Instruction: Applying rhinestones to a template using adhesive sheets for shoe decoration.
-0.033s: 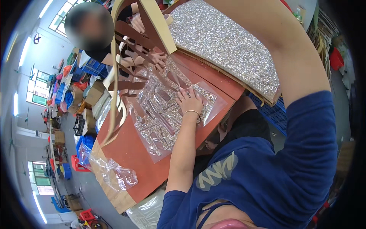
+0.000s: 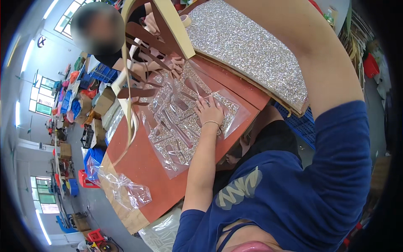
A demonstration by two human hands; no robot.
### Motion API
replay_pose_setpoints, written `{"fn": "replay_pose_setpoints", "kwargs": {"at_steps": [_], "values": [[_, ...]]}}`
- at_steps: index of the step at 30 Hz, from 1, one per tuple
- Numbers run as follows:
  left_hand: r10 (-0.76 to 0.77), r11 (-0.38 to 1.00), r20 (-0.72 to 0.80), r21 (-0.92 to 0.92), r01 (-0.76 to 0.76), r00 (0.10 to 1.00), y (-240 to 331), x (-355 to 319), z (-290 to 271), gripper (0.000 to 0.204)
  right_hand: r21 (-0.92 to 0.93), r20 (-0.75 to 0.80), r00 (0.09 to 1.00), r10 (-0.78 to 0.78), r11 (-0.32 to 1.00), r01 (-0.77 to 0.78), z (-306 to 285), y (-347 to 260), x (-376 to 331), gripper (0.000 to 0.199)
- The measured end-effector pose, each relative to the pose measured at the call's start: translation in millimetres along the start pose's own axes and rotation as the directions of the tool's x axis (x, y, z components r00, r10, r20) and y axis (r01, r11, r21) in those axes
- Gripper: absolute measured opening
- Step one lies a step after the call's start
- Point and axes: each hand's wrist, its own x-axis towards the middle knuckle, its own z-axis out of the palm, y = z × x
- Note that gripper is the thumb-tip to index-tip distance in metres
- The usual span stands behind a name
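Observation:
My left hand (image 2: pixel 209 111) lies flat with fingers spread on a clear plastic film over a glittery sheet (image 2: pixel 161 143) with cut-out shapes. A thin bracelet circles its wrist. My right arm goes up past the top edge, so that hand is out of view. Over the far part of the glittery sheet stands a raised brown sheet (image 2: pixel 142 31) with cut-out strips, cream along one side (image 2: pixel 178 31). Its upper end leaves the picture. Behind these strips, a co-worker's hand (image 2: pixel 176 67) touches the film's far end.
The work sits on a reddish-brown board (image 2: pixel 121 147) over a wooden table (image 2: pixel 124 210). Crumpled clear plastic (image 2: pixel 134 195) lies at its near left corner. At the right is a stack topped with silvery glitter sheet (image 2: pixel 247 50), with a blue crate (image 2: pixel 300 126) under it. A tape roll (image 2: pixel 184 20) stands behind.
The raised brown sheet's hanging strips have shifted and pulled up a little from the glittery sheet. The co-worker's hand moved slightly. My left hand stays in place.

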Motion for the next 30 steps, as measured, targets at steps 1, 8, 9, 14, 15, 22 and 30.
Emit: {"fn": "replay_pose_setpoints", "kwargs": {"at_steps": [1, 8, 9, 14, 15, 22, 30], "values": [[-0.035, 0.998, 0.094, 0.051, 0.03, 0.995, -0.9, -0.4, -9.3, 0.057, 0.045, -0.019, 1.0, 0.0, 0.999, 0.001, 0.2, -2.6, 5.3, 0.021], [-0.058, 0.997, 0.111, 0.065, 0.051, 0.992, -4.1, 4.0, -17.6, 0.056, -0.039, -0.088, 0.984, 0.157, 0.986, -0.16, -31.8, 16.1, 27.3, 0.024], [-0.055, 0.998, 0.105, 0.036, 0.051, 0.993, -4.8, 3.9, -20.4, 0.056, -0.057, -0.009, 0.979, 0.203, 0.978, -0.203, -54.6, 19.2, 21.0, 0.024], [-0.017, 0.999, 0.119, -0.031, 0.021, 0.993, 3.7, -5.7, -35.3, 0.057, 0.03, -0.109, 0.958, 0.267, 0.964, -0.265, -27.4, 79.9, -77.4, 0.024], [-0.022, 0.999, 0.073, -0.043, 0.025, 0.997, -0.7, -3.4, -27.0, 0.056, 0.05, -0.146, 0.95, 0.277, 0.961, -0.272, -25.6, 95.0, -92.4, 0.024], [-0.082, 0.994, 0.061, -0.07, 0.087, 0.995, -22.6, -13.5, -23.4, 0.056, -0.028, 0.272, 0.86, 0.433, 0.896, -0.442, 11.4, 248.5, -295.1, 0.026], [-0.169, 0.983, 0.079, -0.064, 0.175, 0.982, -26.6, -7.9, -37.3, 0.055, -0.473, 0.311, 0.625, 0.716, 0.687, -0.551, 85.3, 229.3, -440.5, 0.037]]}}
